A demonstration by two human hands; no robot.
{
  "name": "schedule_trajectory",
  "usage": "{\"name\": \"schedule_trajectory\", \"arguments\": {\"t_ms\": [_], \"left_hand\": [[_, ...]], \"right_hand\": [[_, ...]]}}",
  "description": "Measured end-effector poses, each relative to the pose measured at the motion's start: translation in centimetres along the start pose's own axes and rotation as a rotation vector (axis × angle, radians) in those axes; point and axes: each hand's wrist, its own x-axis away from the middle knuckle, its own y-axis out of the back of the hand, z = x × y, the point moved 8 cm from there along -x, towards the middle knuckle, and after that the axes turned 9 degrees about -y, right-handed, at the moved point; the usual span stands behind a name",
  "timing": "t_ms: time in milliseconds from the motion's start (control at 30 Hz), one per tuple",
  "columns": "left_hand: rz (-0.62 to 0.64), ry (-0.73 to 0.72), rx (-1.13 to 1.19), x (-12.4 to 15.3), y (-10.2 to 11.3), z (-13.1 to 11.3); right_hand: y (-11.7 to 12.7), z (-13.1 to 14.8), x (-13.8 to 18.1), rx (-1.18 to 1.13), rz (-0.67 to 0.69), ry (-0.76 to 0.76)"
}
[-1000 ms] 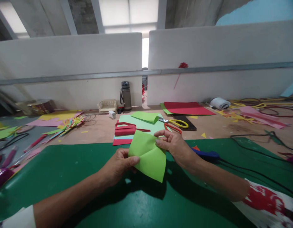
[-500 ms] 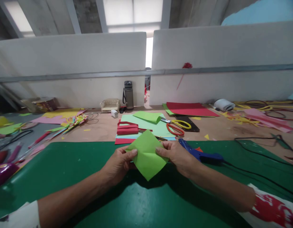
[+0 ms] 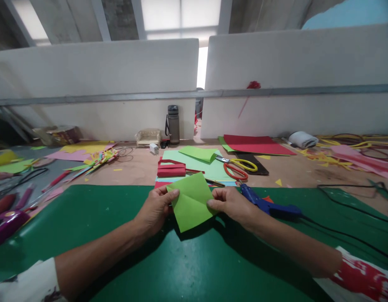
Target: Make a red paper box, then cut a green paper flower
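Between my hands I see a square sheet of bright green paper [image 3: 193,203], tilted and marked by a crease across its middle. My left hand [image 3: 156,209] pinches its left corner, thumb on top. At the lower right edge, my right hand [image 3: 230,204] grips the sheet between thumb and fingers. The paper is held just above a green mat [image 3: 118,268] and casts a shadow on it. Behind it lie a red folded paper piece [image 3: 171,169], scissors [image 3: 238,165] with yellow and orange handles, and a stack of coloured paper [image 3: 175,158].
A blue glue gun [image 3: 269,204] with a black cord lies right of my right hand. Farther back stand a dark bottle [image 3: 173,125] and a tiny sofa [image 3: 148,137]. Red sheets [image 3: 258,144] lie at the back right. Paper strips [image 3: 101,161] and a purple tool [image 3: 8,226] are on the left.
The green paper has turned from a diamond pose to a more squared tilt, its lower corner swinging left. Both hands still hold it. The whole view has shifted slightly.
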Motion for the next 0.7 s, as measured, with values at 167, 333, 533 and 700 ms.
{"name": "schedule_trajectory", "arguments": {"t_ms": [167, 333, 533, 700], "left_hand": [[0.066, 0.010, -0.089, 0.1, -0.4, 0.4], [0.111, 0.007, -0.171, 0.2, -0.3, 1.1], [0.117, -0.011, -0.176, 0.5, -0.4, 0.7], [0.030, -0.022, -0.107, 0.3, 0.0, -0.3]], "right_hand": [[-0.2, 1.1, 0.2, -0.044, -0.020, 0.085], [0.0, 1.3, 0.6, -0.078, -0.019, 0.082], [0.6, 1.2, 0.6, -0.091, -0.076, 0.096], [0.3, 1.2, 0.7, -0.088, -0.055, 0.096]]}}
